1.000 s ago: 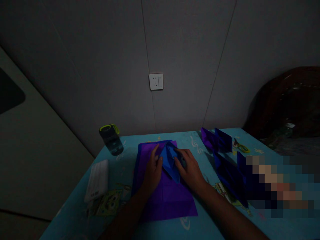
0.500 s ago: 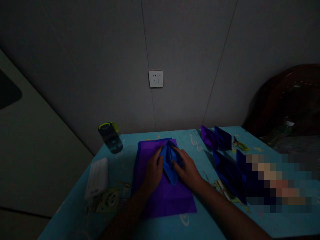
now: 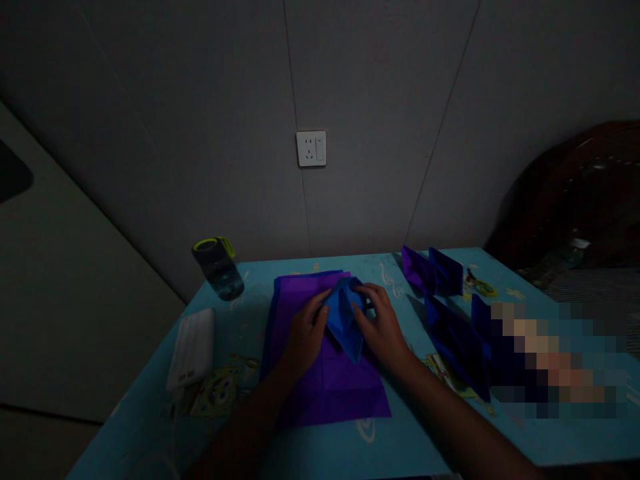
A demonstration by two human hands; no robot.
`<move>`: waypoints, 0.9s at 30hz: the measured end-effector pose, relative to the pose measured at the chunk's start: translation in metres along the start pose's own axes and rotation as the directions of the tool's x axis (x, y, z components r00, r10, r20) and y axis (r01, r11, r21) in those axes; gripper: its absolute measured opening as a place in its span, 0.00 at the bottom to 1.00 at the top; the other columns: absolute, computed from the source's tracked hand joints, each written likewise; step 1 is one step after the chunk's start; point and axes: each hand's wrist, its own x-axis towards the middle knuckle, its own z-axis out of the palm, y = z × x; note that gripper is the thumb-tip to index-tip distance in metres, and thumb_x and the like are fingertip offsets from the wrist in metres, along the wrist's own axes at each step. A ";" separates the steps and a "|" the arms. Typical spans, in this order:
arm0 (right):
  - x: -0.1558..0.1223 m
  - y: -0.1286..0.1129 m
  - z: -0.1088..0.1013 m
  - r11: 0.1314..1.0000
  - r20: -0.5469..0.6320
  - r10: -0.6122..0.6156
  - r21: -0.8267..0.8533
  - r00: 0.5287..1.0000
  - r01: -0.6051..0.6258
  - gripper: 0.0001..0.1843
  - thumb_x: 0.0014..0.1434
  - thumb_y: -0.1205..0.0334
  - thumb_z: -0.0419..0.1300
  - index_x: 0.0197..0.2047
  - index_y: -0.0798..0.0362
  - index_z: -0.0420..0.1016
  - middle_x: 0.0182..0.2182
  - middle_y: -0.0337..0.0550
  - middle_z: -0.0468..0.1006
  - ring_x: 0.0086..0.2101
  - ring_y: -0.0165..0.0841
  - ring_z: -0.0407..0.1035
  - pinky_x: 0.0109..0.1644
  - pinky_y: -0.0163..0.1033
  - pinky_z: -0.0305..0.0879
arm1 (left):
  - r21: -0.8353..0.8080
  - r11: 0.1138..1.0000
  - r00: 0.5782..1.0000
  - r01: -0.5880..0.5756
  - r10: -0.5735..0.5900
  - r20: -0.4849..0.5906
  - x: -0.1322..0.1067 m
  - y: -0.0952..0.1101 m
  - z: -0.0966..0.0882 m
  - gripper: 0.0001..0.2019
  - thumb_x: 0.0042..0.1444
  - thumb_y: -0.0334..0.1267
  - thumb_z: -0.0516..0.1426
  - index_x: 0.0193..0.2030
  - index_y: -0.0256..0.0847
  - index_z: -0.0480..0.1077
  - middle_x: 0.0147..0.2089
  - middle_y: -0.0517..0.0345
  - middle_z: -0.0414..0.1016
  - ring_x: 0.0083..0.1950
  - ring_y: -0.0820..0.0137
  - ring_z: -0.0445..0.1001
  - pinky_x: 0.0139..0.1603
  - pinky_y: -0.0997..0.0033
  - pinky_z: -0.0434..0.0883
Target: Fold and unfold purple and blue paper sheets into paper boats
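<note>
The blue paper (image 3: 345, 317) is held over the purple sheet (image 3: 345, 393) on the worktop (image 3: 390, 453). Its left side is grasped by the grip of the left hand (image 3: 306, 335), its right by that of the right hand (image 3: 384, 332). Folded papers (image 3: 456, 343) are stood to the right; the bottle (image 3: 220, 270) is set to the left.

The folded paper (image 3: 345, 310) is bright blue, over a plain violet sheet (image 3: 327, 393) with a deep-blue sheet (image 3: 269, 333) edging out beneath. The turquoise tablecloth (image 3: 400, 450) carries white curls and yellow cartoon prints. The power bank (image 3: 193, 350) is white; the smoky-dark water bottle (image 3: 224, 275) has a lime-yellow rim; the wall (image 3: 365, 200) is grey.
</note>
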 end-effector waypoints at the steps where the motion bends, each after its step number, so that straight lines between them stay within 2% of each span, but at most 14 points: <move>1: 0.001 -0.002 0.000 1.000 -0.014 -0.011 0.002 1.000 0.011 0.15 0.64 0.56 0.56 0.53 0.49 0.71 0.51 0.51 0.70 0.52 0.42 0.67 0.55 0.51 0.66 | 0.005 1.000 1.000 -0.002 0.002 0.008 0.000 -0.001 0.000 0.19 0.64 0.40 0.52 0.60 0.42 0.69 0.60 0.52 0.74 0.59 0.62 0.74 0.62 0.58 0.68; 4: 0.003 -0.002 -0.002 1.000 -0.065 -0.012 -0.012 0.998 0.011 0.14 0.64 0.55 0.57 0.51 0.48 0.74 0.51 0.51 0.70 0.50 0.43 0.68 0.56 0.52 0.66 | 0.023 1.000 0.998 -0.013 0.011 0.063 -0.001 -0.003 0.001 0.19 0.64 0.40 0.53 0.61 0.44 0.69 0.61 0.54 0.73 0.60 0.61 0.73 0.63 0.57 0.68; 7: 0.005 0.000 -0.004 0.999 -0.126 0.002 -0.033 0.992 -0.006 0.11 0.63 0.54 0.58 0.43 0.49 0.78 0.48 0.50 0.72 0.49 0.44 0.69 0.54 0.53 0.67 | 0.024 0.999 0.993 -0.023 0.020 0.115 -0.002 -0.002 0.002 0.19 0.64 0.39 0.53 0.61 0.45 0.70 0.61 0.56 0.73 0.60 0.61 0.73 0.63 0.57 0.68; 12: 0.007 0.001 -0.009 0.998 -0.140 0.003 -0.063 0.990 -0.012 0.13 0.64 0.54 0.56 0.35 0.51 0.79 0.46 0.52 0.72 0.47 0.44 0.69 0.48 0.52 0.71 | 0.006 1.000 0.987 -0.022 0.021 0.156 -0.004 0.004 0.004 0.19 0.63 0.38 0.53 0.61 0.43 0.70 0.59 0.54 0.74 0.58 0.61 0.75 0.61 0.58 0.70; 15: 0.006 0.000 -0.010 0.991 -0.107 -0.031 -0.132 0.994 0.016 0.14 0.66 0.54 0.54 0.36 0.51 0.79 0.48 0.53 0.72 0.48 0.44 0.70 0.47 0.51 0.71 | 0.022 1.000 0.988 -0.014 0.010 0.157 -0.003 0.004 0.004 0.19 0.63 0.38 0.54 0.60 0.43 0.71 0.57 0.54 0.76 0.55 0.61 0.77 0.59 0.58 0.72; 17: 0.006 0.000 -0.011 0.965 -0.065 -0.062 -0.259 0.996 0.043 0.16 0.67 0.55 0.53 0.37 0.52 0.79 0.50 0.55 0.72 0.46 0.44 0.71 0.47 0.53 0.70 | 0.049 0.999 0.989 -0.015 0.008 0.149 -0.003 0.004 0.003 0.19 0.62 0.38 0.54 0.59 0.43 0.71 0.58 0.55 0.75 0.57 0.61 0.75 0.61 0.58 0.69; 21: 0.005 -0.004 -0.014 0.829 -0.006 -0.183 -0.539 0.983 0.151 0.15 0.67 0.55 0.54 0.40 0.54 0.79 0.54 0.57 0.72 0.44 0.45 0.72 0.48 0.56 0.67 | 0.064 0.998 0.987 -0.009 -0.001 0.158 -0.003 0.004 0.003 0.19 0.62 0.38 0.54 0.59 0.43 0.72 0.59 0.55 0.75 0.58 0.62 0.74 0.63 0.59 0.68; 24: 0.005 -0.005 -0.017 0.773 0.003 -0.246 -0.602 0.969 0.198 0.13 0.66 0.56 0.56 0.44 0.53 0.78 0.53 0.57 0.73 0.44 0.44 0.72 0.47 0.54 0.66 | 0.047 0.999 0.982 0.008 -0.017 0.187 -0.005 0.003 0.005 0.19 0.62 0.38 0.53 0.59 0.41 0.71 0.57 0.52 0.77 0.55 0.61 0.77 0.58 0.61 0.71; 27: 0.006 -0.002 -0.018 0.793 0.019 -0.225 -0.577 0.974 0.194 0.11 0.67 0.58 0.55 0.42 0.53 0.77 0.50 0.54 0.75 0.43 0.43 0.72 0.48 0.53 0.65 | 0.052 0.998 0.973 0.037 -0.048 0.227 -0.005 0.001 0.006 0.19 0.63 0.39 0.53 0.58 0.40 0.72 0.54 0.51 0.78 0.50 0.61 0.78 0.53 0.63 0.74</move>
